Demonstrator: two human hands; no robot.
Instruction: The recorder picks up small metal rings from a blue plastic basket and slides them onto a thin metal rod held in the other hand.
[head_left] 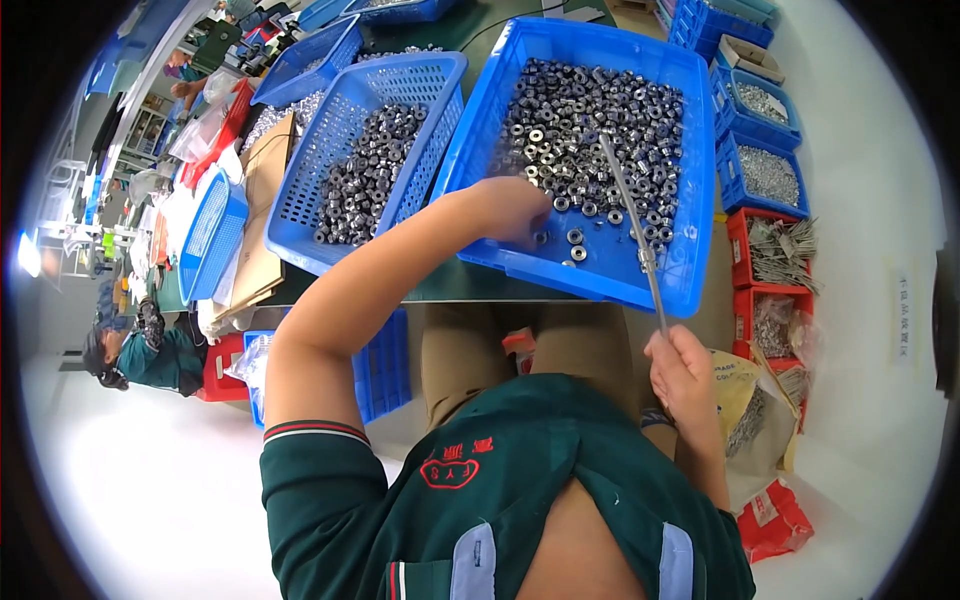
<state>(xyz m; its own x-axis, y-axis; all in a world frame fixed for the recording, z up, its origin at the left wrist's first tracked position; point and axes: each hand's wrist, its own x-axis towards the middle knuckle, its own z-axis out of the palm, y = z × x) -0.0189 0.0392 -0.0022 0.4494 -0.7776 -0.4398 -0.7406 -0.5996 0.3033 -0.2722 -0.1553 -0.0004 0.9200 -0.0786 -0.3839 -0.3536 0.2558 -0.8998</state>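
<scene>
- Metal rod (632,212): 1, slanting across the right half of the blue tray (700,130); its long axis runs from the near rim away from the person, far end leaning left.
- Right hand (685,368): fingers closed around the rod's near end, just outside the tray's near rim.
- Metal rings (570,120): heaped in the tray beneath and on both sides of the rod, thickest toward the far side; a few lie loose near the left hand.
- Left hand (515,208): inside the tray, left of the rod and apart from it, and nearer than the right hand to the heap. Blurred; cannot tell whether its fingers grip any rings.
- Blue basket (290,215): left of the tray, perforated, holding more rings.
- Red bins (740,250): to the right, 2 in a row beside the tray, filled with small metal parts.
</scene>
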